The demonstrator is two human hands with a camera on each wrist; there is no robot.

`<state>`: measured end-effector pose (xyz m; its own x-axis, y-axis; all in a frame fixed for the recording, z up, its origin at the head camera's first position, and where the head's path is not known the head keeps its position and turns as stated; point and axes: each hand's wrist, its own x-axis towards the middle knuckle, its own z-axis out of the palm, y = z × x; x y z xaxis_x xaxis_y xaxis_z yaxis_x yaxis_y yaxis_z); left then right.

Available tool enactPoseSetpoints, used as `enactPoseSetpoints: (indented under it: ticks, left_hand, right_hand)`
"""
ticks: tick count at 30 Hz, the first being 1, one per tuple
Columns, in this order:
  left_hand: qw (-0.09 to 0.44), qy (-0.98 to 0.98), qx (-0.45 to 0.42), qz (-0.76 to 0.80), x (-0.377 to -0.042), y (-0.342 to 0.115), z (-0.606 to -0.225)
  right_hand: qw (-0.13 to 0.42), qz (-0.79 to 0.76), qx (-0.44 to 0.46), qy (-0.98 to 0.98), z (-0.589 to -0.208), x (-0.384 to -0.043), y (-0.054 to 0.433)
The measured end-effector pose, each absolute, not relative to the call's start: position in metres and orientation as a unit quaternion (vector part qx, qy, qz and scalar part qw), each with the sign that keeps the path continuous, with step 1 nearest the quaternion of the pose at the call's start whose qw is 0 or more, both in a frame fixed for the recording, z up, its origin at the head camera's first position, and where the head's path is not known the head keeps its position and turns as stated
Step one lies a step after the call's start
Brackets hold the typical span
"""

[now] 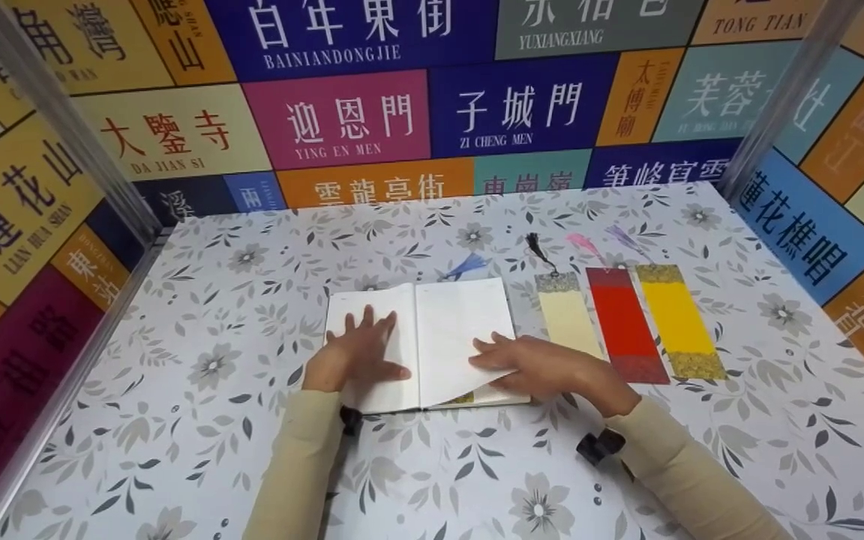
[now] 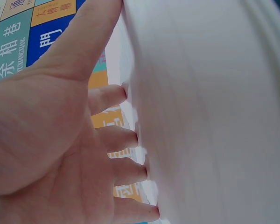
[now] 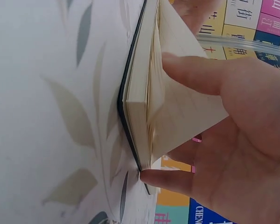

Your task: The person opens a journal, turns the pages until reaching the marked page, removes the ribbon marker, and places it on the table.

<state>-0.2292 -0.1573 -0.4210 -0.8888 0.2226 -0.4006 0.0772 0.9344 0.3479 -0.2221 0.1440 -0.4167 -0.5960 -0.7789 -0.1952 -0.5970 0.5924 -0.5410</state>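
An open notebook (image 1: 454, 322) with blank white pages lies on the patterned tabletop. My left hand (image 1: 363, 352) rests on its left page, fingers spread; in the left wrist view, the fingertips touch the paper. At the right edge, my right hand (image 1: 526, 364) holds a lifted page (image 3: 186, 116) between thumb (image 3: 191, 72) and fingers, raising its lower corner. Under that page shows part of a gold-patterned strip (image 1: 464, 398). A blue tassel (image 1: 468, 264) sticks out above the notebook's top edge.
Right of the notebook lie three tasselled bookmarks: a cream one (image 1: 568, 319), a red one (image 1: 627, 322) and a yellow one (image 1: 679, 319). Panels with colourful Chinese lettering (image 1: 342, 116) stand behind the table (image 1: 177, 420) and at both sides.
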Motion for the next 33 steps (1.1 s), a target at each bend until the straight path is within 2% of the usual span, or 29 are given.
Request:
enactPoseSetpoints:
  ticks: [8, 14, 22, 33]
  left_hand:
    - [0.221, 0.960, 0.081, 0.154, -0.230, -0.157, -0.422]
    - [0.217, 0.963, 0.078, 0.141, -0.228, -0.158, -0.421]
    - [0.223, 0.962, 0.081, 0.138, -0.229, -0.157, -0.421]
    - [0.222, 0.960, 0.081, 0.152, -0.231, -0.156, -0.420]
  right_hand:
    - [0.199, -0.268, -0.360, 0.871, -0.420, -0.231, 0.152]
    - [0.138, -0.293, -0.338, 0.884, -0.425, -0.240, 0.151]
    - [0.079, -0.339, -0.255, 0.902, -0.427, -0.248, 0.150]
    - [0.110, -0.562, -0.162, 0.803, -0.429, -0.254, 0.154]
